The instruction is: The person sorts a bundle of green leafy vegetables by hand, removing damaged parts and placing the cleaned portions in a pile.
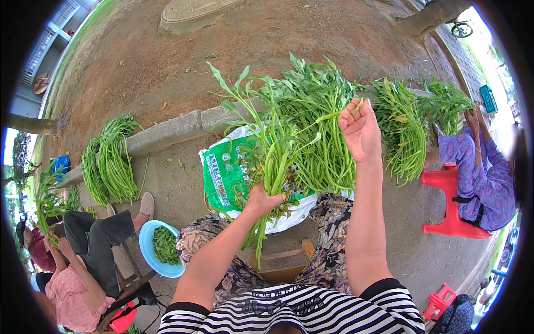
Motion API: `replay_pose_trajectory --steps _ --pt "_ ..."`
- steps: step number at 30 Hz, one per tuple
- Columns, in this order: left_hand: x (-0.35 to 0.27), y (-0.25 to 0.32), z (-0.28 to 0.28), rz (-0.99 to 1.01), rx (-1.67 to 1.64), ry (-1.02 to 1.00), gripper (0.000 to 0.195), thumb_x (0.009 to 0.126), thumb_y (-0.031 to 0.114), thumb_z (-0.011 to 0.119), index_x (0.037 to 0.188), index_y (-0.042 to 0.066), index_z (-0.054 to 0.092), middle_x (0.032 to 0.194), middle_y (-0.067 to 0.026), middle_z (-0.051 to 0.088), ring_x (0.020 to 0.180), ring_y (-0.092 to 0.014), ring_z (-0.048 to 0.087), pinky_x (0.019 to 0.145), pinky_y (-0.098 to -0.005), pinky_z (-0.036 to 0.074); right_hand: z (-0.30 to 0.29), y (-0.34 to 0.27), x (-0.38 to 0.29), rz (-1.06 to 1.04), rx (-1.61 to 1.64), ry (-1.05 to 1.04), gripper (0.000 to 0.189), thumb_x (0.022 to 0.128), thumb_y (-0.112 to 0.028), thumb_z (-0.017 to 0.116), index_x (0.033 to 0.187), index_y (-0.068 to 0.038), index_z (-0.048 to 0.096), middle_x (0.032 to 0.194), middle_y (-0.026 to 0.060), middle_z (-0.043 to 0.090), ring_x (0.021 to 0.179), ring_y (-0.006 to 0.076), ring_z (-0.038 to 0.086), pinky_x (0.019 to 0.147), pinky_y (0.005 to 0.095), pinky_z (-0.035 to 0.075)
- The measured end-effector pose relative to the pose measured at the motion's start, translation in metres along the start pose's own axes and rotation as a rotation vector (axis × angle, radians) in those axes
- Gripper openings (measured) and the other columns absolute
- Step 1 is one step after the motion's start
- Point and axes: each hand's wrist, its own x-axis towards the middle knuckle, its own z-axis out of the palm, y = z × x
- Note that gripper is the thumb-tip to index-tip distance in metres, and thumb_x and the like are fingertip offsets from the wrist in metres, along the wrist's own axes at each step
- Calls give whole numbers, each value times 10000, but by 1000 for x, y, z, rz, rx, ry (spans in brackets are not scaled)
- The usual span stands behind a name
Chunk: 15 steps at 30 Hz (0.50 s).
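My left hand (262, 202) grips a bunch of long green leafy stems (275, 163) near the lower ends, with the leaves pointing away from me. Raised to the right of the bunch, my right hand (361, 129) pinches a yellowish leaf (355, 109) that reaches towards the bunch. A green and white printed plastic sack (219, 177) lies on the ground under the bunch, with loose leaf scraps on it. Just right of the held bunch, a large heap of the same greens (325, 146) rests across the kerb and the sack's edge.
A stone kerb (167, 133) crosses behind the sack. Greens (114, 163) hang over it at left, more (402, 129) at right. A blue basin (146, 246) with leaves stands by my left knee. People sit on both sides, one on a red plastic stool (448, 200).
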Motion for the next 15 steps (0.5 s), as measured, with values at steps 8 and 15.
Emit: replay_pose_trajectory --steps 8,15 --pt "-2 4 0 3 -5 1 340 676 137 680 964 -11 576 772 -86 619 663 -156 577 616 -297 472 -13 0 3 -58 -162 -32 129 923 -183 510 917 -67 566 846 49 610 652 129 586 547 265 448" --pt "-1 1 -3 1 63 5 347 689 121 693 984 -18 574 792 -66 619 670 -122 567 618 -280 474 -13 -4 3 -54 -110 -22 105 922 -180 513 910 -90 566 746 -5 583 591 98 527 494 251 379"
